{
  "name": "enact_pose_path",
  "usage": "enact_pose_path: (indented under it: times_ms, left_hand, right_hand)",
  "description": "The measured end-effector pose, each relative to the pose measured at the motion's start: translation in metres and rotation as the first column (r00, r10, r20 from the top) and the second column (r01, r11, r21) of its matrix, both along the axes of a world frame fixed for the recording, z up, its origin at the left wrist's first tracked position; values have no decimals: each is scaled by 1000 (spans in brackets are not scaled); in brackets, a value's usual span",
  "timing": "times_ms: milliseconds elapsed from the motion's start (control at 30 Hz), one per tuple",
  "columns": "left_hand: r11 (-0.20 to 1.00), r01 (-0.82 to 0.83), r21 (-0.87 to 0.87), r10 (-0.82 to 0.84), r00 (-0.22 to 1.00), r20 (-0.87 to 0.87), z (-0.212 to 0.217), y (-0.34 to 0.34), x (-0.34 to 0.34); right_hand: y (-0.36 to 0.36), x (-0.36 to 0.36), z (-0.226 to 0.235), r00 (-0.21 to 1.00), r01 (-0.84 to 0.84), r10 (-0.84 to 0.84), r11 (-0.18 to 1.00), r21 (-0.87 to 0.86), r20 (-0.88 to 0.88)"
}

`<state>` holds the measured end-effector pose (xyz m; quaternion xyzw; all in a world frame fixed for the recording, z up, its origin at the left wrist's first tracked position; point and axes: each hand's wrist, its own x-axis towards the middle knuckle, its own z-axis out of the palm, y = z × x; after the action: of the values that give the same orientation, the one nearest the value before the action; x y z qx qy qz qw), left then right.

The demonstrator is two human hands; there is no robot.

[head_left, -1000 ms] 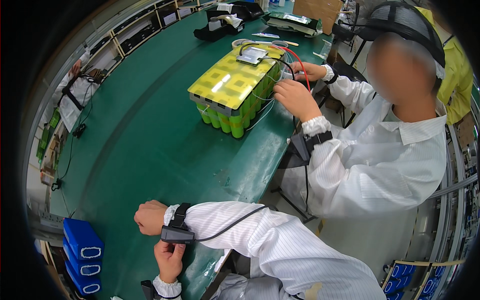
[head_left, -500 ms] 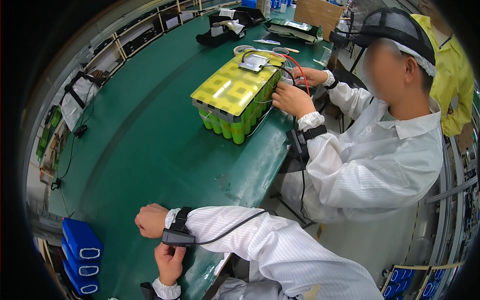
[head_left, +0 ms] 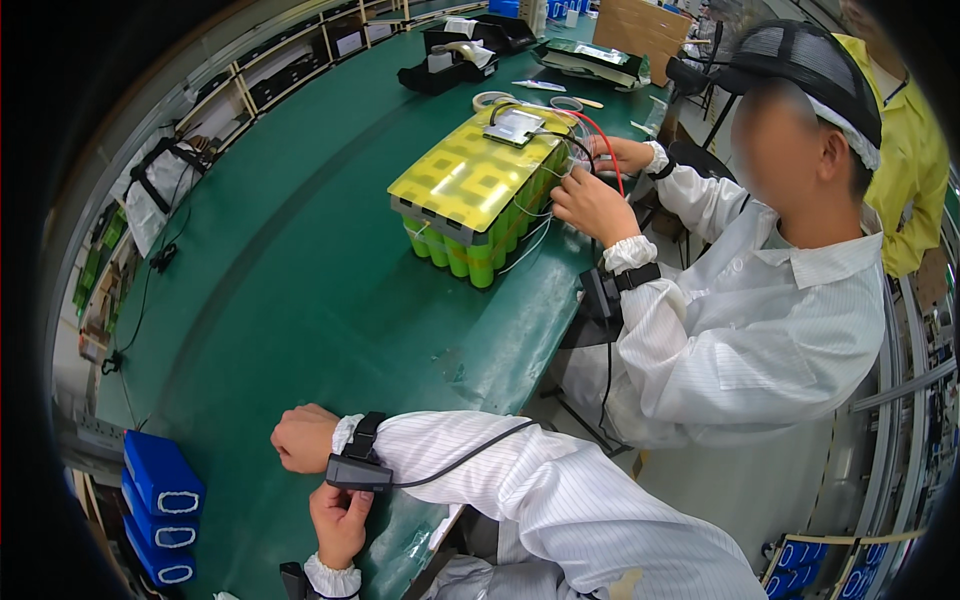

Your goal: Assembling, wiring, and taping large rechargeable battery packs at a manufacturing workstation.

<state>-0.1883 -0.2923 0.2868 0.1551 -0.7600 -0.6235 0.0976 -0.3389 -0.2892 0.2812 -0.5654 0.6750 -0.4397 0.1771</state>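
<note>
My right hand (head_left: 303, 440) is a closed fist resting on the green table (head_left: 300, 280) near its front edge, with nothing in it. A black wrist device (head_left: 358, 468) with a thin cable is strapped over the white striped sleeve of that arm. My left hand (head_left: 340, 520) comes up from below and its fingers pinch the underside of the device. Further along the table lies a battery pack (head_left: 480, 195) of green cells under a yellow top sheet. A co-worker in a white coat has both hands (head_left: 592, 205) at its wires.
Blue bins (head_left: 160, 505) are stacked at the lower left past the table end. Black trays (head_left: 450, 60), tape rolls (head_left: 492, 100) and a cardboard box (head_left: 645, 25) sit at the far end. Shelves with cables (head_left: 150, 200) run along the left side. Another person in yellow stands at the far right.
My hands have hardly moved: the fist stays on the table and the left fingers stay on the wrist device. The co-worker's hands keep working at the pack's wires.
</note>
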Motion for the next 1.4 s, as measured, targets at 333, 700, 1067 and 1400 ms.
enact_pose_path:
  times_ms: [333,700,1067,1400]
  left_hand:
    - [1000,-7,-16,7,1000,0,-3,-2,0]
    - [1000,-2,1,2,1000,-8,-1,1,-1]
    - [998,-32,-52,29,998,-49,-5,-5,1]
    - [995,-29,-92,24,998,-56,-7,4,-3]
  right_hand:
    - [-3,-2,-1,999,-23,24,999,23,-47]
    - [-1,1,-2,1000,13,-13,999,-40,-2]
    - [-8,1,-4,1000,-22,22,1000,-1,-6]
    - [1,-2,-7,998,-53,53,998,31,-19]
